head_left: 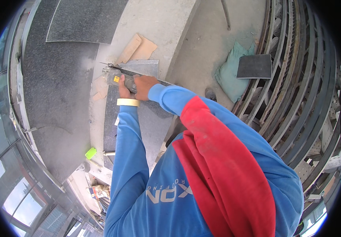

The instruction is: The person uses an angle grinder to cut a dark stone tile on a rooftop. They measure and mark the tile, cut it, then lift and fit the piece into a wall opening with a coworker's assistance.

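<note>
Creased cloth sleeves point(214, 132) meet left hand point(124, 91) and right hand point(144, 86), grip clamped round an elongated tool point(129, 82).

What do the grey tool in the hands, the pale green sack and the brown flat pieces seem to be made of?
Grey tool: metal or hard plastic, unclear which; dull, rigid body.
Pale green sack: probably woven plastic or cloth, matte; it slumps softly.
Brown flat pieces: likely cardboard, matte; thin, plain tan.

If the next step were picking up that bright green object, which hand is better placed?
Probably the left hand: the bright green object lies left of the left forearm, which the right hand would have to cross. Both hold the power tool, so the left must let go first.
</note>
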### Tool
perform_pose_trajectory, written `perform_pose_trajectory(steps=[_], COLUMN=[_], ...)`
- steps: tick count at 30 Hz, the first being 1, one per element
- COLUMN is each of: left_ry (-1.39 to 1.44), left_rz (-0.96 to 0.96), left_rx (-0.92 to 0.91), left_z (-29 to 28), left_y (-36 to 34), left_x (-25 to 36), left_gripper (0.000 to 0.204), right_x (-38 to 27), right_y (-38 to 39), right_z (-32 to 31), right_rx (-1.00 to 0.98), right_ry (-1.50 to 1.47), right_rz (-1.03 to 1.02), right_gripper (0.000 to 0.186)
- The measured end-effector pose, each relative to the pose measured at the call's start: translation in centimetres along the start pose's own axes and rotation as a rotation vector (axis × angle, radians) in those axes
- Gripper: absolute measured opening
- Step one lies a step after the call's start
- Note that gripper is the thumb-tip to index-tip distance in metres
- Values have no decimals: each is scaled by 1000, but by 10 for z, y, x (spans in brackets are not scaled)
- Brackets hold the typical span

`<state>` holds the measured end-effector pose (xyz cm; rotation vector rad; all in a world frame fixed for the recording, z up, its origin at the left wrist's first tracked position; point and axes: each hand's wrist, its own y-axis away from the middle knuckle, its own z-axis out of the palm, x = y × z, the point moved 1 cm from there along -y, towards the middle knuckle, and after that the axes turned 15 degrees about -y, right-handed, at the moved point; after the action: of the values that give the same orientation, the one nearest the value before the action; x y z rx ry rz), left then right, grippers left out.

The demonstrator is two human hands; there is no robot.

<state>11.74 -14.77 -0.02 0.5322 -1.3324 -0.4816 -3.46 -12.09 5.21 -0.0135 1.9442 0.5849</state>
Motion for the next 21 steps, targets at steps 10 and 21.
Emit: perform_pose_trajectory(steps=[10,21], left_ry=[28,34], left_rz=[-8,3], left_rx=[42,26], left_z=[18,31], left_y=[17,32], left_x=[-15,-41], left_gripper=[45,46], right_x=[13,24], right_y=[22,57], right_z=[-5,-16], right_rx=[3,-31], right_ry=[-21,-62], right_rz=[-9,60], right_gripper=[56,57])
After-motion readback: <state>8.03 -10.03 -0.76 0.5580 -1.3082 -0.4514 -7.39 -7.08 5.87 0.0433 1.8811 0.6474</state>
